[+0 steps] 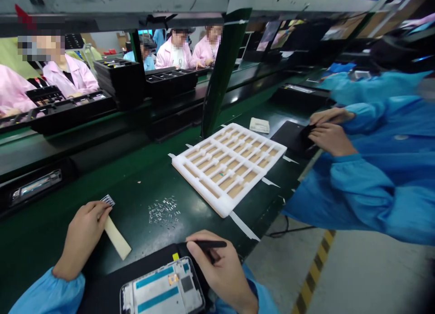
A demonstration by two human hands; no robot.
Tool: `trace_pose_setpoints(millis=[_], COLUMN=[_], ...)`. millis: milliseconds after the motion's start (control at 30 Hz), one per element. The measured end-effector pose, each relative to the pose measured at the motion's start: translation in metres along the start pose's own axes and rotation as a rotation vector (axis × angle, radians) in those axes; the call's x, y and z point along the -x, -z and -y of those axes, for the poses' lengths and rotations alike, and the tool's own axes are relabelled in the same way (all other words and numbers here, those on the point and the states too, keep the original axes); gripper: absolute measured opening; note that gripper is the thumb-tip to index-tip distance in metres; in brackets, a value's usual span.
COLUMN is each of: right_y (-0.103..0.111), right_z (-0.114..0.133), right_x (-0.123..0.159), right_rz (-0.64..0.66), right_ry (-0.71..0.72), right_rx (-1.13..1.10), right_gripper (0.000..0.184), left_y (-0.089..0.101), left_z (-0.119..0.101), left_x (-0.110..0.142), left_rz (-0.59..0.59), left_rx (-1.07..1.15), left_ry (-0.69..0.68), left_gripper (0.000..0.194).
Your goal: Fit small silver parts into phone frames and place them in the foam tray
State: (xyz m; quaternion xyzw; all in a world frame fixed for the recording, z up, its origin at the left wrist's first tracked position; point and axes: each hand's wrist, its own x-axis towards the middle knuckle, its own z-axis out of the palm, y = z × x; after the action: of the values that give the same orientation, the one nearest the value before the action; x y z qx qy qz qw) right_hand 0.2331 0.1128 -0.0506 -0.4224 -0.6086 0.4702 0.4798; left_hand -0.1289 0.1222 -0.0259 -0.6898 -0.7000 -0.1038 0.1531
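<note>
My left hand (83,234) rests on the green bench with its fingers curled on a cream backing strip (117,237) that carries a small barcode label (108,200) at its far end. My right hand (222,268) pinches black tweezers (207,245), tips pointing right. Below both hands a phone frame (163,289) with blue tape strips lies on a black mat (108,287). A cluster of small shiny peeled pieces (163,212) is stuck to the bench between my hands.
A white foam tray (228,164) with several slots lies ahead. At the right a co-worker in a blue coat has both hands (328,130) on a black mat. A small white block (259,125) lies behind the tray. Stacked black trays (118,78) stand across the conveyor, with people in pink coats behind.
</note>
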Motion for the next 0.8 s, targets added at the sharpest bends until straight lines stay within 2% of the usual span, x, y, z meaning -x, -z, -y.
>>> trace_pose_setpoints(millis=[100, 333, 433, 533, 600, 667, 733, 800], right_y=[-0.002, 0.003, 0.012, 0.017, 0.014, 0.006, -0.003, -0.011], right_z=[-0.006, -0.009, 0.002, 0.022, 0.034, 0.042, 0.044, 0.044], right_x=[0.002, -0.003, -0.003, 0.003, 0.011, 0.019, 0.025, 0.027], right_rz=[0.026, 0.013, 0.022, 0.059, 0.106, 0.168, 0.231, 0.233], right_ry=[-0.008, -0.012, 0.043, 0.104, 0.122, 0.142, 0.181, 0.207], right_rx=[0.002, -0.002, -0.051, -0.111, -0.128, -0.099, -0.066, -0.047], right_gripper=[0.021, 0.021, 0.026, 0.036, 0.031, 0.021, 0.021, 0.019], left_y=[-0.005, 0.002, 0.010, 0.028, 0.043, 0.055, 0.065, 0.071], left_z=[-0.001, 0.000, -0.001, -0.020, -0.046, -0.076, -0.105, -0.129], left_x=[0.001, 0.009, 0.010, 0.017, 0.027, 0.041, 0.055, 0.066], left_rz=[0.035, 0.121, 0.072, -0.015, -0.042, 0.000, 0.090, 0.151], left_rx=[-0.058, -0.105, -0.044, 0.052, 0.256, 0.596, 0.927, 1.160], left_ry=[-0.032, -0.137, -0.157, -0.175, -0.184, -0.134, 0.000, 0.182], left_gripper=[0.058, 0.054, 0.058, 0.055, 0.042, 0.024, 0.014, 0.018])
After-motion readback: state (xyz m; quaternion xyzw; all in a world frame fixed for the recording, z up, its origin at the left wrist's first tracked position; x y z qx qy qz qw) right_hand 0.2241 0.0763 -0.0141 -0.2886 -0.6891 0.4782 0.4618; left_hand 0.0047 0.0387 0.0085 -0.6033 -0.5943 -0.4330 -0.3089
